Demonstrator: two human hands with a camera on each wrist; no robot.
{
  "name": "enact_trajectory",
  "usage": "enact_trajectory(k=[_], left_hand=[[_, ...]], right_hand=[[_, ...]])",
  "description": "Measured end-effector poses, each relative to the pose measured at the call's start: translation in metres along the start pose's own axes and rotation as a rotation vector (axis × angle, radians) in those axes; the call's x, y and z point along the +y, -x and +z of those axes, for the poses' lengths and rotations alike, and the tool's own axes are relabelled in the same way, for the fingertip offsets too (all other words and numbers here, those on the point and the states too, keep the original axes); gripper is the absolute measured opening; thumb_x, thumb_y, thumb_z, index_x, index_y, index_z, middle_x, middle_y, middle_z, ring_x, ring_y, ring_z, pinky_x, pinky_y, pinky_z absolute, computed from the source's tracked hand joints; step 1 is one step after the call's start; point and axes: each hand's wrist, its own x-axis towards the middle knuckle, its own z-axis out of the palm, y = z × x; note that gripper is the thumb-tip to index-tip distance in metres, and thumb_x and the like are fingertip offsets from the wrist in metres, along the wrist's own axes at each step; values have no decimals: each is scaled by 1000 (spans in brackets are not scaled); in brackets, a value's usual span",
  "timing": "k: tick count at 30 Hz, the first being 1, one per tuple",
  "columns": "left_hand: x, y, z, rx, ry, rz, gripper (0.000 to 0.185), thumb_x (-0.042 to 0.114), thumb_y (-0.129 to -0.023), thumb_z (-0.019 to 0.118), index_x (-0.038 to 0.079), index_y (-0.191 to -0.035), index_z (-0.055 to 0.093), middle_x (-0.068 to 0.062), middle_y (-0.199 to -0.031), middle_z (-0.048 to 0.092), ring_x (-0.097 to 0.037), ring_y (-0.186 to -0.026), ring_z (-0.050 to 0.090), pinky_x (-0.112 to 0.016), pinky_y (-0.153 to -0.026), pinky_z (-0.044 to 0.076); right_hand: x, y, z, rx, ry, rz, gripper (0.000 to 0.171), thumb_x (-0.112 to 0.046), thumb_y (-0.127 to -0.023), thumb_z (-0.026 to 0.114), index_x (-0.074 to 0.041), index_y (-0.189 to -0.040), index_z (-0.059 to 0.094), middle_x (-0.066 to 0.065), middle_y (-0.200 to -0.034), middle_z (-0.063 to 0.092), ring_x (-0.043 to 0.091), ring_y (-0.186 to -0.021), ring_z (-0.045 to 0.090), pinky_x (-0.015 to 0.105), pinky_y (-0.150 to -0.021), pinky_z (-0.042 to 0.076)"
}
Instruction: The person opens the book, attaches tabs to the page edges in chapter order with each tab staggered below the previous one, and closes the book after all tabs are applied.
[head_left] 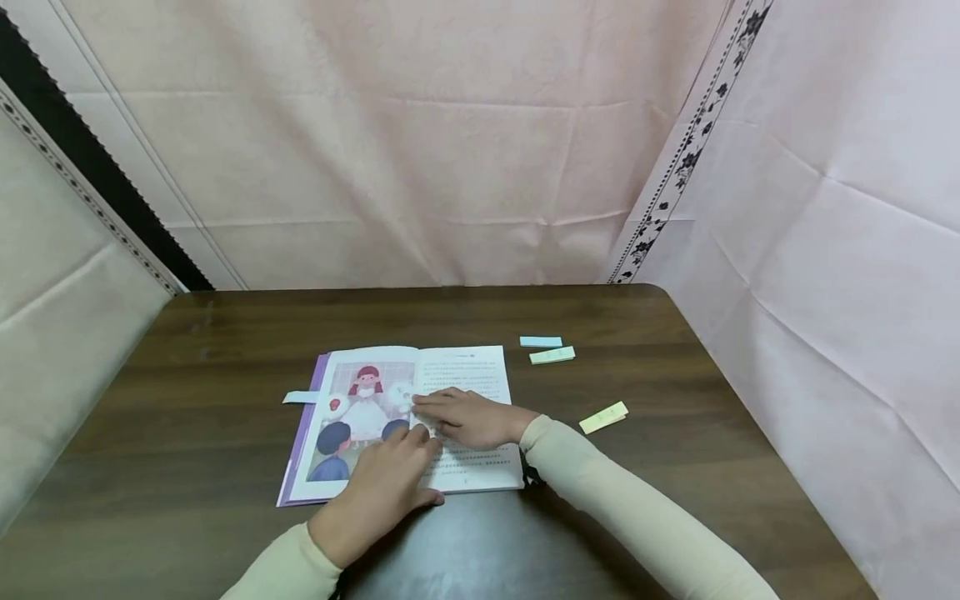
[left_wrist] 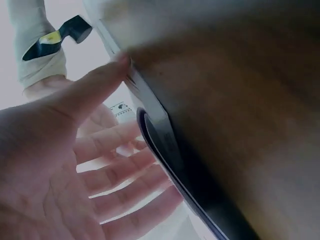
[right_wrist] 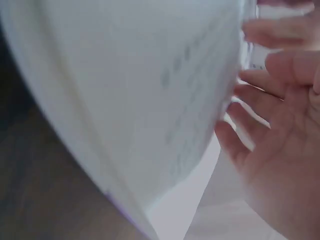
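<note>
Book (head_left: 420,392) print too small, illegible.

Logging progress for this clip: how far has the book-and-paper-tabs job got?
Done: the book lies open on the table, with one tab sticking out past its left edge. In hand: the left hand and right hand both press flat on the pages. Left: three loose tabs lie untouched to the right.

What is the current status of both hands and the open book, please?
Left hand and right hand both flat, pressing the open book. Book lies on the table. Three sticky-note strips lie apart, right of the book.
</note>
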Motion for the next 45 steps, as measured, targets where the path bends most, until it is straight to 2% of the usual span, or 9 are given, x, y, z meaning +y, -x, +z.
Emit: enact_trajectory(k=[12, 18, 22, 26, 29, 32, 38, 42, 45], left_hand=[[-7, -13, -1, -85, 34, -110, 51, 56, -51, 100, 21, -84, 81, 3, -85, 60, -22, -77, 60, -44, -51, 53], [-11, -17, -5, -146, 116, -105, 38, 43, -63, 101, 21, -86, 80, 7, -85, 62, -18, -79, 58, -41, -53, 48], [-1, -21, -6, -120, 154, -58, 18, 21, -77, 89, 16, -77, 72, 5, -75, 59, -19, -70, 57, -39, -51, 44], [2, -19, -9, -52, 271, -185, 26, 19, -89, 80, 17, -70, 63, 4, -63, 52, -17, -58, 52, -35, -46, 38], [-8, -9, -16, -38, 448, -348, 28, 24, -94, 80, 15, -74, 63, 4, -60, 52, -13, -52, 50, -32, -46, 38], [-17, 8, -19, -40, 642, -422, 17, 23, -98, 77, 11, -89, 69, 5, -60, 57, -11, -48, 54, -30, -45, 43], [-11, 38, -16, -153, 760, -293, 20, 38, -100, 74, 21, -91, 76, 14, -61, 62, -4, -50, 59, -25, -51, 48], [2, 44, -18, -213, 740, -194, 21, 39, -98, 75, 26, -82, 78, 20, -63, 62, 4, -57, 55, -22, -58, 46], [8, 41, -20, -186, 667, -136, 12, 31, -96, 79, 23, -87, 79, 21, -74, 64, 3, -69, 59, -25, -64, 50]], right_hand=[[12, 20, 3, 90, -151, 130, 44, -20, -114, 47, -7, -156, 50, 11, -169, 37, 27, -158, 30, 45, -128, 27], [29, 52, -1, 373, -236, 268, 38, -16, -112, 53, 0, -146, 59, 19, -153, 54, 33, -145, 49, 51, -120, 40], [36, 82, -5, 552, -286, 450, 24, -13, -111, 53, -1, -111, 74, 10, -105, 73, 25, -98, 67, 43, -88, 56], [25, 90, -3, 457, -285, 505, 29, -9, -109, 52, -7, -87, 71, 2, -79, 66, 19, -82, 62, 35, -73, 50], [11, 72, 3, 360, -231, 337, 19, -6, -108, 54, -3, -109, 73, 6, -103, 73, 20, -104, 66, 38, -89, 54], [0, 44, 7, 252, -193, 119, 37, -10, -110, 53, -3, -146, 56, 13, -145, 61, 26, -136, 55, 43, -115, 45], [-9, 16, 11, 36, -198, -3, 57, -11, -113, 40, -9, -168, 24, 6, -176, 21, 24, -164, 11, 38, -131, 17], [-11, 10, 10, -12, -124, -1, 56, -13, -114, 38, -11, -169, 24, 4, -177, 16, 25, -164, 7, 39, -131, 16], [-13, 6, 9, -28, -72, -21, 56, -12, -114, 39, -10, -168, 26, 5, -177, 16, 27, -164, 9, 41, -131, 16]])
